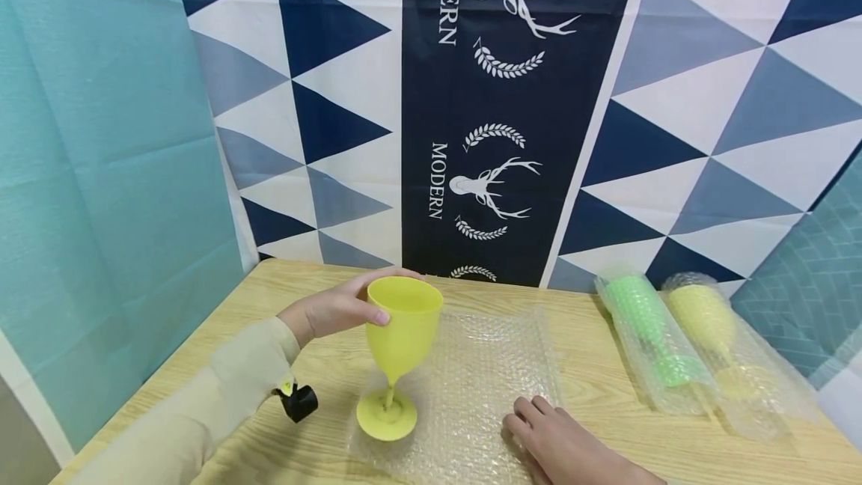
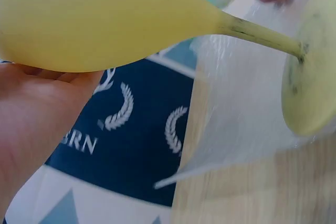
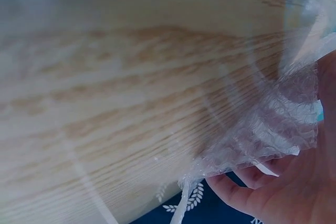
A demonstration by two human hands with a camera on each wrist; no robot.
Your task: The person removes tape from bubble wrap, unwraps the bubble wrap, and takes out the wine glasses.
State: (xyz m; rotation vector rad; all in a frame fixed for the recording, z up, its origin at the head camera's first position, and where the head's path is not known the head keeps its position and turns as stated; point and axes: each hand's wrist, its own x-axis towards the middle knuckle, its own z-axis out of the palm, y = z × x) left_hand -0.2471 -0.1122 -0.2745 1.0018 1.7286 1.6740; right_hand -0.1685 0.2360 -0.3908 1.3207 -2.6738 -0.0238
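Though stem (image 2: 262, 36) looks smudged, goblet (image 1: 404, 331) is yellow.

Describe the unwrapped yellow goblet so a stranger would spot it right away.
Start at the light wooden table and find the clear bubble-wrap sheet spread near its middle. At the sheet's left side, a person's left hand holds the stemmed yellow goblet. It alone is unwrapped, unlike the bubble-wrapped green goblet and bubble-wrapped yellow goblet at the table's right.
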